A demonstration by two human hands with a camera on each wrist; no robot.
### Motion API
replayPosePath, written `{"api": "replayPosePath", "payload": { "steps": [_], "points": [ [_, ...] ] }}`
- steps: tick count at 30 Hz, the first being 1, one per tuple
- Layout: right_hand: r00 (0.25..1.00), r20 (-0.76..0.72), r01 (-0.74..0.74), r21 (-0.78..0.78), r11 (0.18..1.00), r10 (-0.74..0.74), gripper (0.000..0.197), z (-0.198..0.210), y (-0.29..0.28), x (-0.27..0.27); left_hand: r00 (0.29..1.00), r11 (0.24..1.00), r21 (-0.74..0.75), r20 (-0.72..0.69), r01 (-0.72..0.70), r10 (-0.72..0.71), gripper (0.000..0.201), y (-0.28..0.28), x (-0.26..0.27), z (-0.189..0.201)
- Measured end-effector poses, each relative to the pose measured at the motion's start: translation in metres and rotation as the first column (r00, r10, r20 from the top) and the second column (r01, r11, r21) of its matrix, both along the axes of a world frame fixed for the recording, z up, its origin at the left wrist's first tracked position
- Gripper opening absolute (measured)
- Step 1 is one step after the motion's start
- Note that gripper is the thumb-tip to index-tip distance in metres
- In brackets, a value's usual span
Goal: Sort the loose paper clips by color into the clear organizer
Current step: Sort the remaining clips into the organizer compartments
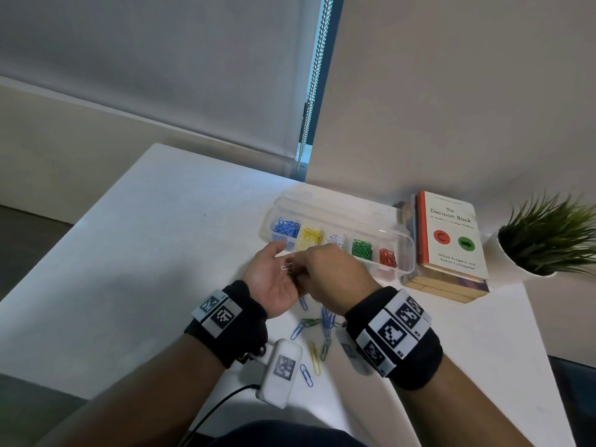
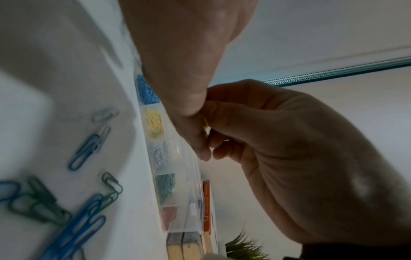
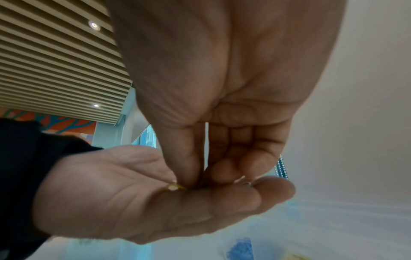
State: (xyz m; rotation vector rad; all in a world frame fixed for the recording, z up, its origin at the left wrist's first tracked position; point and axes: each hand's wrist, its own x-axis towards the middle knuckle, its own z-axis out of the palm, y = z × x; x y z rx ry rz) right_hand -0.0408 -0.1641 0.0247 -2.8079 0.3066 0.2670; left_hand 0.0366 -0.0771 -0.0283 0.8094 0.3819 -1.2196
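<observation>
My left hand is held palm up above the white table, fingers relaxed, with a few clips lying in it, among them a white clip. My right hand reaches into that palm, and its thumb and forefinger pinch a yellow paper clip, which also shows in the left wrist view. The clear organizer lies open just beyond both hands, its compartments holding blue, yellow, white, green and red clips. Loose blue, green and yellow clips lie scattered on the table under my wrists.
A stack of books sits against the organizer's right end, with a potted plant further right. The wall and a blind's bead chain are behind. The table's left edge drops to the floor.
</observation>
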Motion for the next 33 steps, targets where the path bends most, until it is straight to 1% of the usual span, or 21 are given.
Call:
{"api": "replayPosePath", "payload": {
  "steps": [4,6,9,11,13,16,18,21,24,26,29,30,31,33],
  "points": [
    [0.999,0.038,0.01,0.015,1.0,-0.01,0.024,-0.003,-0.002,-0.001,1.0,1.0,-0.015,-0.001,0.003,-0.003,0.041,-0.001,0.001,0.004],
    [0.998,0.053,0.03,0.07,0.997,-0.034,0.025,-0.003,-0.004,0.0,1.0,1.0,-0.024,0.026,0.003,-0.002,0.044,-0.001,0.001,0.005],
    [0.994,0.08,0.055,0.167,0.985,-0.069,0.02,-0.004,-0.008,-0.001,1.0,0.998,-0.06,0.018,0.007,-0.006,0.042,-0.001,0.001,0.004],
    [0.98,0.13,0.11,0.275,0.955,-0.15,0.016,-0.003,-0.014,-0.004,1.0,0.995,-0.099,0.018,0.021,-0.019,0.045,-0.001,0.002,0.006],
    [0.946,0.185,0.18,0.386,0.905,-0.267,0.013,0.002,-0.025,-0.006,0.999,0.99,-0.14,0.03,0.036,-0.032,0.048,0.0,0.003,0.009],
    [0.869,0.25,0.29,0.442,0.849,-0.427,0.01,0.007,-0.051,-0.012,0.999,0.988,-0.149,0.036,0.041,-0.036,0.052,0.0,0.007,0.008],
    [0.824,0.253,0.37,0.437,0.82,-0.507,0.008,0.006,-0.07,-0.016,0.999,0.987,-0.153,0.017,0.04,-0.038,0.053,0.0,0.008,0.005],
    [0.773,0.217,0.506,0.355,0.786,-0.596,0.002,-0.003,-0.092,-0.016,0.999,0.986,-0.157,0.014,0.047,-0.046,0.053,-0.001,0.009,0.003],
    [0.741,0.185,0.597,0.26,0.759,-0.646,0.013,-0.017,-0.104,-0.011,0.999,0.986,-0.159,0.018,0.047,-0.045,0.053,-0.004,0.01,0.002],
    [0.734,0.148,0.627,0.224,0.746,-0.662,0.019,-0.026,-0.107,-0.008,0.999,0.987,-0.155,0.015,0.04,-0.038,0.051,-0.005,0.01,0.002],
    [0.743,0.069,0.645,0.193,0.739,-0.666,0.009,-0.034,-0.109,-0.007,0.999,0.989,-0.144,0.017,0.036,-0.034,0.051,-0.006,0.011,0.003],
    [0.748,0.066,0.642,0.183,0.745,-0.66,0.007,-0.034,-0.109,-0.009,0.999,0.99,-0.14,0.019,0.035,-0.033,0.051,-0.006,0.011,0.004],
    [0.753,0.086,0.634,0.175,0.754,-0.653,0.009,-0.032,-0.108,-0.011,0.999,0.99,-0.137,0.022,0.037,-0.034,0.051,-0.006,0.011,0.004],
    [0.766,0.174,0.591,0.188,0.785,-0.618,0.013,-0.02,-0.099,-0.016,0.999,0.99,-0.135,0.022,0.027,-0.024,0.051,-0.005,0.011,0.005]
  ]
}}
